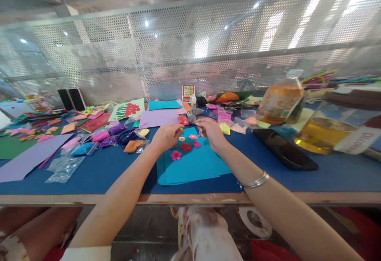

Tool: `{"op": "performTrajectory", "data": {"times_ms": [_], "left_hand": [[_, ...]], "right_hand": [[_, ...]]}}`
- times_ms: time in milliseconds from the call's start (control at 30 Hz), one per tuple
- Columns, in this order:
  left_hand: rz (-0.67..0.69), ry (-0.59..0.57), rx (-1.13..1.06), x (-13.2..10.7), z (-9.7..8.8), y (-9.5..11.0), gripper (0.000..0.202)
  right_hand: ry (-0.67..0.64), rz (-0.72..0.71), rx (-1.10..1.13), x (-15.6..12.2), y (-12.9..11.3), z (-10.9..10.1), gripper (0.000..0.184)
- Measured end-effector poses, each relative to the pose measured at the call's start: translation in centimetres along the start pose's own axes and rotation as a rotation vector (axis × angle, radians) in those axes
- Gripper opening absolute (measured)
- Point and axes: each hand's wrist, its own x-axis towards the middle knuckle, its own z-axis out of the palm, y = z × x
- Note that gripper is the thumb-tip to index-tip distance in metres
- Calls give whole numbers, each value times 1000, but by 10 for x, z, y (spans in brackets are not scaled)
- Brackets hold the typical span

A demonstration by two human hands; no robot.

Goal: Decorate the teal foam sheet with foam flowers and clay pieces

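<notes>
My left hand [167, 137] is at the far left edge of a blue paper sheet [190, 169], its fingers curled in a pinch. Whatever is between them is too small to make out. Across from it, my right hand [212, 132] hovers over the sheet's far right part, thumb and fingertips drawn together near a small bag of red clay [183, 120]; I cannot make out what they hold. Between the hands, several small flowers lie on the sheet, among them a red flower [185, 147] and a bright pink flower [176, 155].
Packets of coloured clay [134, 146] and paper sheets crowd the left. At the right lie a black phone [284, 148], a bottle of orange drink [279, 101] and a jar of yellow liquid [315, 132]. A perforated metal panel [166, 54] rises behind the table. Another person's legs show below left.
</notes>
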Motion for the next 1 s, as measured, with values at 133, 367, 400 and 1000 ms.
{"op": "performTrajectory", "data": {"times_ms": [133,367,400,1000], "left_hand": [[-26,-106,-3,0,-2,3,16],[33,-16,-47,1,-1,-1,17],[30,-1,-50,1,-1,-1,18],[183,153,27,0,3,-6,14]], "right_hand": [[-3,2,-2,-1,-1,0,9],[-8,6,-12,-1,-2,1,10],[-8,9,-11,-1,-2,1,10],[-48,60,12,-4,-3,1,9]]}}
